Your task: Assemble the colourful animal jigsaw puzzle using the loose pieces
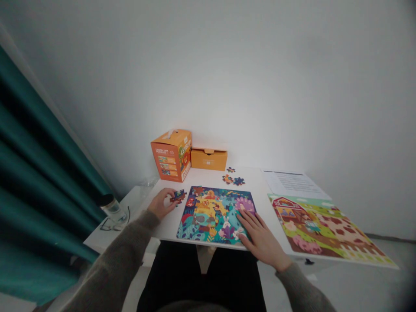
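Note:
My left hand is at the left of the table, thumb and fingers curled around the near edge of a small cluster of dark, colourful jigsaw pieces. How many of them it grips is hard to make out. To the right lies a jigsaw puzzle with a bright animal scene, largely joined inside a rectangular outline. A brown piece sits at its upper left corner. Flat on the puzzle's lower right rests my right hand, fingers stretched out and holding nothing.
Behind the puzzle are loose pieces, an orange puzzle box and a low orange carton. A farm picture and a printed sheet lie right. At left stand a jar and eyeglasses, near a green curtain.

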### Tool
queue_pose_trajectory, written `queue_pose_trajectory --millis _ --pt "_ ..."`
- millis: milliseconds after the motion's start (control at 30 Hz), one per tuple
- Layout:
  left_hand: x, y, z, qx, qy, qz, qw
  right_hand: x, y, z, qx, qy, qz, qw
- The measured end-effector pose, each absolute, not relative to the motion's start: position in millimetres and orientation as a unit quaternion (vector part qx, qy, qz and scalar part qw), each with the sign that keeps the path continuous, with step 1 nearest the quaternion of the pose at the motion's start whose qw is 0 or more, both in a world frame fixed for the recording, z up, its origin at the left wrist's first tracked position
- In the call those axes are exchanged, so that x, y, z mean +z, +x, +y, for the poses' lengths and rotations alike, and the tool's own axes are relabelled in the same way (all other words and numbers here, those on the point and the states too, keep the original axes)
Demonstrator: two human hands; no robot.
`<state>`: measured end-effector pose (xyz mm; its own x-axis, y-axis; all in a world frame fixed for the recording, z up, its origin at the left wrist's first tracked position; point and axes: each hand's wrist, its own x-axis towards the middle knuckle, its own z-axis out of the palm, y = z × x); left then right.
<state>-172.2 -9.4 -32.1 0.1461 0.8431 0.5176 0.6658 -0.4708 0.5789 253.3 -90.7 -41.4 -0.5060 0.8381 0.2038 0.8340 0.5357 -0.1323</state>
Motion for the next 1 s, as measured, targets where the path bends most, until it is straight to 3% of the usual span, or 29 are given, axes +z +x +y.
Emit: queue_pose_trajectory --millis 300,533,667,867,1000 --pt "-14 -62 -48 0.448 0.809 0.37 0.088 -40 252 -92 0.025 -0.477 -0.866 0.149" --pt "-19 -33 -55 0.413 0.846 0.33 0.072 -38 257 -95 0.062 -0.474 -0.803 0.357" --pt "-17 -34 -54 0.409 0.852 0.322 0.06 -22 246 -94 0.146 -0.488 -0.759 0.404" --pt "-5 -31 -57 0.403 0.873 0.274 0.021 -2 205 -74 0.365 -0.412 -0.722 0.419" --pt "-7 -30 -59 0.405 0.874 0.27 0.005 -2 185 -65 0.391 -0.403 -0.714 0.419"
